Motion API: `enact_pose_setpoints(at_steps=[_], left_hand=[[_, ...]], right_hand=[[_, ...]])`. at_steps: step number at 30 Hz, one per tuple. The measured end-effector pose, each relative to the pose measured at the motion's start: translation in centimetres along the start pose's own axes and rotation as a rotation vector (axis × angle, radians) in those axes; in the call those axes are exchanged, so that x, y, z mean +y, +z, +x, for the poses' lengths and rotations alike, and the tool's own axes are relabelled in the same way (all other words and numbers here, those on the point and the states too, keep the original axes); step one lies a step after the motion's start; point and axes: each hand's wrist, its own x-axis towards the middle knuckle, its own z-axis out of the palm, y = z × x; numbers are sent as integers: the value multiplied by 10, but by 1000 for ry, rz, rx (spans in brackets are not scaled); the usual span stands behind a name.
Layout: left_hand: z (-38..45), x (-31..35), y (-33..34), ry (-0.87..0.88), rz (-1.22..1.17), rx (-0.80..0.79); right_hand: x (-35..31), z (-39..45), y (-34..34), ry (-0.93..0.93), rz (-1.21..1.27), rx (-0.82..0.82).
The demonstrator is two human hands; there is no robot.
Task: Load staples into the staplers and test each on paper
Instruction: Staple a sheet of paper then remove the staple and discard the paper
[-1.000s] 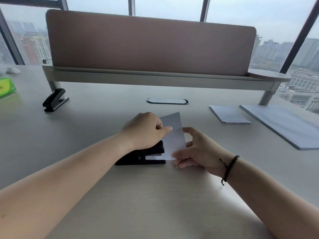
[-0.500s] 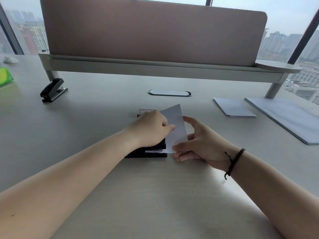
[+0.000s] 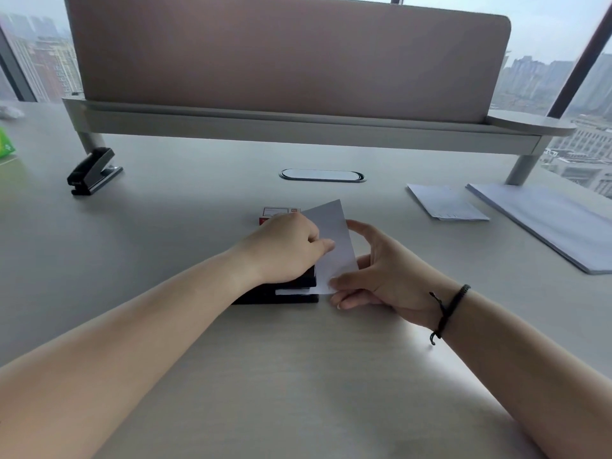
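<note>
The pale desk (image 3: 165, 260) spreads wide under my arms, with a tall brown divider panel (image 3: 284, 51) standing along its far side. At the far right lies a stack of paper (image 3: 549, 223), and just left of it a smaller folded sheet (image 3: 447, 203). A second black stapler (image 3: 94, 172) sits far off to the left, near the panel's leg, well apart from me.

In the middle, my left hand (image 3: 284, 250) is curled down over the top of the black stapler (image 3: 281, 293), pressing on it, so most of its body is hidden beneath my palm. A slip of white paper (image 3: 334, 246) is tucked into the stapler's right end and tilts up toward the far side. My right hand (image 3: 374, 276) pinches the slip's near right corner between thumb and fingers, with a dark cord bracelet (image 3: 447, 309) on that wrist. Just beyond my left knuckles, a small red and white staple box (image 3: 276, 212) peeks out, partly covered.
</note>
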Motion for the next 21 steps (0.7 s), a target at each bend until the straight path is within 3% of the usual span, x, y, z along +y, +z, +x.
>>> enact_pose_setpoints(at_steps=[16,21], left_hand=[[-2,4,-2,-24,-12,-37],[-1,10,0,-67,168,-113]], right_hand=[[-2,-1,2,5,-25,7],[-1,0,1,3,-3,18]])
